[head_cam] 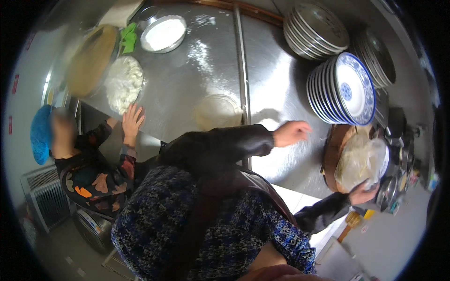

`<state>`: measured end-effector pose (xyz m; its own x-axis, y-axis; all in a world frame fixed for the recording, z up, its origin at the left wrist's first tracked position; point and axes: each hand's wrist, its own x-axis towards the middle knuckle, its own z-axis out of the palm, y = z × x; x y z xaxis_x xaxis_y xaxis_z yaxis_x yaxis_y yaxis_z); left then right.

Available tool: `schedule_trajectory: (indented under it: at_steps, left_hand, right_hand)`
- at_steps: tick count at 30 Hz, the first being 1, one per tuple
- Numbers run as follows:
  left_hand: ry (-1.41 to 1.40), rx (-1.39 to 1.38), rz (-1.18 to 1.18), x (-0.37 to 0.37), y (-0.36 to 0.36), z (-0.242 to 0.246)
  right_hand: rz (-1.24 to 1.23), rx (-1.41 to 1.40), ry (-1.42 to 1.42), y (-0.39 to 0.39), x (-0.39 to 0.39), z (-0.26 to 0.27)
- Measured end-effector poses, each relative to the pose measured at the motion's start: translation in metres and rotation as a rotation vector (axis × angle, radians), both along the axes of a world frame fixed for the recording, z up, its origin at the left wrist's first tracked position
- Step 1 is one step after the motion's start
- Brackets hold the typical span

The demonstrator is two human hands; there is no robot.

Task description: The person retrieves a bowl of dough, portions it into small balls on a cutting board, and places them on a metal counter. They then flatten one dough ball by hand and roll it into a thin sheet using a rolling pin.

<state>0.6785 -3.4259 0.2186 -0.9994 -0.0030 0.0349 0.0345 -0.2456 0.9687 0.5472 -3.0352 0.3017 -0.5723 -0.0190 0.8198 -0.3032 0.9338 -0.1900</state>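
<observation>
My left hand (291, 133) hangs over the steel worktop (281, 168), fingers loosely bent and holding nothing visible. Further right, my right hand (364, 193) grips the near edge of a clear plastic bag (355, 161) with pale contents. That bag lies over a white plate (385, 163), above a round wooden board (330, 159); whether my fingers also hold the plate's rim cannot be made out. Beyond my hands stands a tilted stack of blue-and-white plates (355, 91). A flat round of dough (218, 110) rests on the worktop left of my left forearm.
At left, a co-worker in a blue hair cover (41, 135) has a hand (133, 121) beside plastic-covered dough pieces (124, 82). A bowl of flour (164, 34), a green cloth (129, 38) and a large round board (93, 61) lie beyond. Steel dishes (313, 31) are stacked at back right.
</observation>
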Motion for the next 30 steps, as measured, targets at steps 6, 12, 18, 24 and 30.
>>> schedule_trajectory:
  at_steps: [6,12,18,24,30]
  left_hand:
    - [-0.249,0.319,0.727,0.137,-0.156,-0.082]
    - [-0.385,0.173,0.920,0.189,-0.232,-0.086]
    - [-0.424,0.215,0.938,0.202,-0.282,-0.110]
    - [-0.313,0.618,1.011,0.162,-0.374,-0.098]
    - [-0.105,-0.042,1.020,0.137,-0.466,-0.110]
  right_hand:
    - [0.549,-0.275,-0.851,-0.217,0.094,-0.104]
    - [0.800,-0.278,-1.163,-0.366,0.136,-0.174]
    - [0.683,0.028,-1.105,-0.421,0.140,-0.179]
    - [0.527,0.021,-1.124,-0.421,0.135,-0.160]
    - [0.549,-0.012,-1.000,-0.387,0.125,-0.173]
